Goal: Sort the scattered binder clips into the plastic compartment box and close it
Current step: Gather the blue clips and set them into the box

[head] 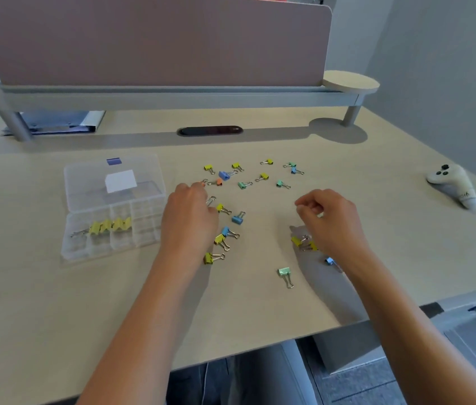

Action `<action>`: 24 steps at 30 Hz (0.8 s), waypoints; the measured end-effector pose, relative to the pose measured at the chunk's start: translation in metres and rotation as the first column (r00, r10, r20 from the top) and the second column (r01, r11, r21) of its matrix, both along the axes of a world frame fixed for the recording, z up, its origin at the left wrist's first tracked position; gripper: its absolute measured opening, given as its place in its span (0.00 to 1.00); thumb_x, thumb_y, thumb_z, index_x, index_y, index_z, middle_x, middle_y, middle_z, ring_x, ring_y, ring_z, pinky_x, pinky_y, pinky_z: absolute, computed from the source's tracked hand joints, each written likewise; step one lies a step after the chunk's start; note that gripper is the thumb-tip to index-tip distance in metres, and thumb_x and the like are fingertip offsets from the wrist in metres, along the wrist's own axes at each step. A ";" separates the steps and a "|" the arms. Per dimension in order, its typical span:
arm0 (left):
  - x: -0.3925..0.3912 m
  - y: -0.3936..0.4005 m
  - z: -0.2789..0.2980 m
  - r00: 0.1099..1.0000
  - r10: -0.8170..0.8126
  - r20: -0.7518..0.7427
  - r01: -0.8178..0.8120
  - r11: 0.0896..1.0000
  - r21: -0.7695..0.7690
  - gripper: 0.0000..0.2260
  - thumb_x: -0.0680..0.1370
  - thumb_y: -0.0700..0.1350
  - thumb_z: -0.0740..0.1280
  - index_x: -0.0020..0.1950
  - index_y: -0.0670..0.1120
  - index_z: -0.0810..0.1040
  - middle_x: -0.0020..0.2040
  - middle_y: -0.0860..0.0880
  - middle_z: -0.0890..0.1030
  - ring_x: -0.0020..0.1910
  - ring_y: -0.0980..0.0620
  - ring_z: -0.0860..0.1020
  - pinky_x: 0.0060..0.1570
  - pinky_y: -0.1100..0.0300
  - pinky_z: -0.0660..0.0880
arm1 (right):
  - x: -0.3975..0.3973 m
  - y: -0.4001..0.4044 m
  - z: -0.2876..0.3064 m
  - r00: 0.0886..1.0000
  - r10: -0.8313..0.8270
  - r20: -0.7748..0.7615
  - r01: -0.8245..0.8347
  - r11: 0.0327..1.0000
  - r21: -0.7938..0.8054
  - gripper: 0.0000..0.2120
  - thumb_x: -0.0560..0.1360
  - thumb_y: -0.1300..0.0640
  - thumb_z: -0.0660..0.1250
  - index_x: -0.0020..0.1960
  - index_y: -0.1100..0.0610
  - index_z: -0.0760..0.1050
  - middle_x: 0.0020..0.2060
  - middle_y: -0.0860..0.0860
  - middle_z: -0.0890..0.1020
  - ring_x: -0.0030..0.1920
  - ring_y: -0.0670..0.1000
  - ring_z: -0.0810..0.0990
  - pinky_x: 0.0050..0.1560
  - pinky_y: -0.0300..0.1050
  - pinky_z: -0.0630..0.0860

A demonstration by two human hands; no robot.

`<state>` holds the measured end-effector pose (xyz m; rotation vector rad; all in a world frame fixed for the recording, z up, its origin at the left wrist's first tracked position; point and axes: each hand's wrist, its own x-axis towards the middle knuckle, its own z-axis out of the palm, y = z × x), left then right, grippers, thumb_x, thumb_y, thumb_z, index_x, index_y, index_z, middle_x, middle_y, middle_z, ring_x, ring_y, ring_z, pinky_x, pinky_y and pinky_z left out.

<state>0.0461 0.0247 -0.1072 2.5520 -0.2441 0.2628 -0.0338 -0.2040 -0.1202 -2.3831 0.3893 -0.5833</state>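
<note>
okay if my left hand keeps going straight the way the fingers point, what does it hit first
Probably the orange clip, just beyond the fingertips of your left hand, then the blue clip. Height above the desk is unclear.

Coloured binder clips (232, 219) lie scattered over the middle of the desk (40, 302). The clear compartment box (114, 206) sits open toward the left edge, a row of yellow clips (110, 226) in one compartment. The left hand (188, 213) rests palm down among the clips; the right hand (328, 214) hovers curled above a small cluster. A white controller (454, 182) lies by the right edge.
</note>
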 end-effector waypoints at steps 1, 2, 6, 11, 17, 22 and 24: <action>0.003 -0.003 0.001 1.000 -0.006 0.006 0.006 1.000 -0.018 0.12 0.79 0.38 0.65 0.62 0.42 0.77 0.57 0.43 0.76 0.53 0.43 0.76 0.48 0.52 0.74 | 0.011 0.005 0.005 0.999 0.037 -0.001 -0.037 0.999 -0.006 0.05 0.77 0.58 0.69 0.50 0.51 0.84 0.44 0.48 0.81 0.45 0.48 0.79 0.49 0.45 0.75; 0.007 -0.007 0.003 1.000 -0.011 0.010 0.011 0.999 -0.033 0.13 0.79 0.38 0.65 0.63 0.42 0.77 0.58 0.43 0.76 0.54 0.43 0.76 0.49 0.52 0.74 | 0.025 0.011 0.009 0.997 0.078 -0.008 -0.079 0.997 -0.018 0.06 0.78 0.58 0.70 0.51 0.52 0.84 0.44 0.48 0.81 0.45 0.48 0.79 0.49 0.44 0.75; 0.025 -0.016 0.009 1.000 -0.017 0.005 0.017 0.998 -0.055 0.15 0.79 0.36 0.65 0.65 0.42 0.77 0.61 0.42 0.76 0.57 0.43 0.76 0.53 0.53 0.74 | 0.089 0.031 0.019 0.969 0.227 -0.101 -0.240 0.958 -0.156 0.10 0.79 0.57 0.69 0.59 0.54 0.83 0.47 0.48 0.80 0.48 0.48 0.78 0.48 0.42 0.72; 0.050 -0.014 0.017 0.999 -0.005 0.050 0.009 0.997 -0.081 0.15 0.79 0.38 0.66 0.66 0.43 0.77 0.60 0.43 0.77 0.57 0.44 0.77 0.52 0.55 0.74 | 0.164 0.044 0.016 0.906 0.300 -0.300 -0.390 0.867 -0.310 0.21 0.78 0.59 0.70 0.71 0.54 0.77 0.61 0.54 0.79 0.61 0.55 0.78 0.56 0.48 0.76; 0.079 -0.001 0.023 0.997 -0.045 0.061 0.051 0.994 -0.099 0.15 0.78 0.38 0.67 0.65 0.45 0.77 0.59 0.45 0.79 0.58 0.45 0.76 0.56 0.53 0.76 | 0.197 0.052 0.007 0.843 0.333 -0.423 -0.502 0.768 -0.398 0.15 0.81 0.60 0.65 0.66 0.54 0.80 0.59 0.55 0.78 0.56 0.58 0.78 0.57 0.54 0.78; 0.094 0.010 0.035 0.996 -0.047 0.077 0.057 0.990 -0.126 0.16 0.78 0.37 0.66 0.66 0.45 0.78 0.60 0.45 0.79 0.57 0.45 0.78 0.53 0.55 0.75 | 0.194 0.051 0.007 0.904 0.298 -0.306 -0.392 0.864 -0.317 0.12 0.80 0.54 0.70 0.62 0.54 0.79 0.56 0.52 0.80 0.51 0.51 0.76 0.46 0.42 0.73; 0.098 0.017 0.044 0.994 -0.042 0.102 0.057 0.986 -0.157 0.16 0.78 0.36 0.66 0.65 0.45 0.78 0.59 0.45 0.79 0.56 0.45 0.78 0.53 0.55 0.75 | 0.188 0.055 0.011 0.926 0.300 -0.229 -0.344 0.921 -0.183 0.11 0.79 0.53 0.70 0.60 0.54 0.79 0.53 0.49 0.81 0.49 0.49 0.77 0.41 0.38 0.70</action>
